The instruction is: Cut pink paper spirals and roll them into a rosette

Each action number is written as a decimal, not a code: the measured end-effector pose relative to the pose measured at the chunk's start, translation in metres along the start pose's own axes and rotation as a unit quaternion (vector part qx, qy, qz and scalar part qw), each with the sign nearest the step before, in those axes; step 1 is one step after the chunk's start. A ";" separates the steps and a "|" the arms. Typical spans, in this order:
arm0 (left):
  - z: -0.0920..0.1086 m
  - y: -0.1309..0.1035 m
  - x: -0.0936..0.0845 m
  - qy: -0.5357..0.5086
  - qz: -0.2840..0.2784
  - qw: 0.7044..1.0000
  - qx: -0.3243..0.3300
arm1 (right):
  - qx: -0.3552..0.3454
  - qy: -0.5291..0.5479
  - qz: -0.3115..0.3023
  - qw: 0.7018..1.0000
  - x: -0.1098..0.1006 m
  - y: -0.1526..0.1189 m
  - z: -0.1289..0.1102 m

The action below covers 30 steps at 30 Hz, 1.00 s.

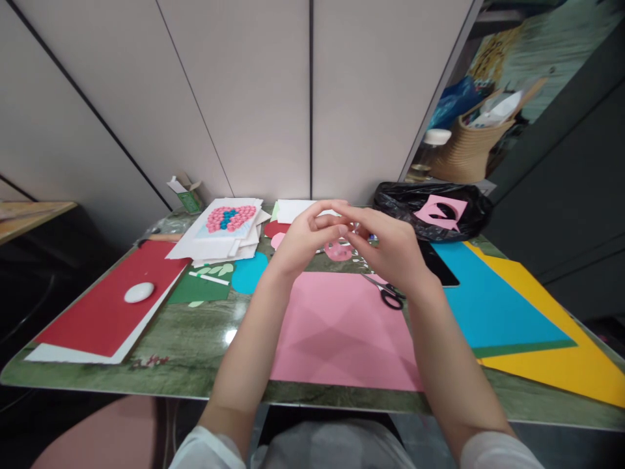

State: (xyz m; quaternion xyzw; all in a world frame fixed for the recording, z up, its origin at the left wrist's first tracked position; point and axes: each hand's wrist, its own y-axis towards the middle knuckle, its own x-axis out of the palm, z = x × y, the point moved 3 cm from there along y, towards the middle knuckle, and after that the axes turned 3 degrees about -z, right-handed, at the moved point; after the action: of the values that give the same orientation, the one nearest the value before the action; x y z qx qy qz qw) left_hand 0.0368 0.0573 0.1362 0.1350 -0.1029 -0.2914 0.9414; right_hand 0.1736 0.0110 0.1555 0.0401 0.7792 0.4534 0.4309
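Note:
My left hand [305, 238] and my right hand [385, 244] meet above the far edge of a pink sheet [342, 332]. Their fingers are bent and closed, with the tips together; anything between them is too small or hidden to name. Just behind the fingertips lies a pink cut piece [338, 251]. Scissors with black handles [392, 298] rest on the pink sheet's right edge, below my right hand. A blue round piece [250, 273] is left of my left hand.
At left are a red sheet [110, 306] with a white oval object [139, 292], green paper [200, 290] and a stack with a dotted heart picture [229, 221]. Right: blue [498, 306] and yellow sheets [581, 352], a black tablet-like object [437, 264], a black bag [395, 202].

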 end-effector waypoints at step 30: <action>0.002 -0.001 0.004 -0.008 0.018 1.000 0.015 | -0.017 -0.007 0.060 0.998 -0.009 0.001 -0.004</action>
State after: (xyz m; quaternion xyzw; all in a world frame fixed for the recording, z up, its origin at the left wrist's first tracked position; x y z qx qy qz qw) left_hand 0.0392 0.0538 0.1387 0.1448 -0.1168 -0.2736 0.9437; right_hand 0.1759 0.0048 0.1631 0.0828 0.7647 0.4912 0.4088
